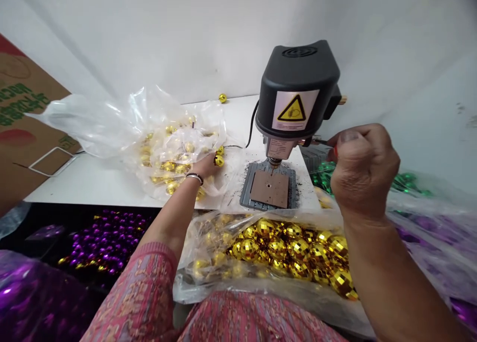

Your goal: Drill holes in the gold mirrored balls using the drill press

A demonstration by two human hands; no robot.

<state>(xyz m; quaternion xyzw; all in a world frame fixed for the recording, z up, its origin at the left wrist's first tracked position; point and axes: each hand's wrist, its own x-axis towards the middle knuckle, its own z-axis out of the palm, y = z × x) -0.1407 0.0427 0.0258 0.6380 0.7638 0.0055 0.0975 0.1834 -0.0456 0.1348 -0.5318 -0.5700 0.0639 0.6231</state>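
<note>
My left hand reaches out over the open clear plastic bag on the white table. Its fingers are closed around a shiny gold ball, and a second gold ball shows just behind it. Other gold balls lie in the bag around my wrist. To the right, a black bench drill press carries a yellow warning label. My right hand is wrapped round the drill press's feed lever, with a bit of red showing at the fingers. Under the drill bit, a brown board with a small hole lies on the grey base.
In front of my body, a plastic bag holds many mirrored gold balls. Purple balls lie low at left. A cardboard box stands at far left. One gold ball sits by the wall. Dark shavings surround the drill base.
</note>
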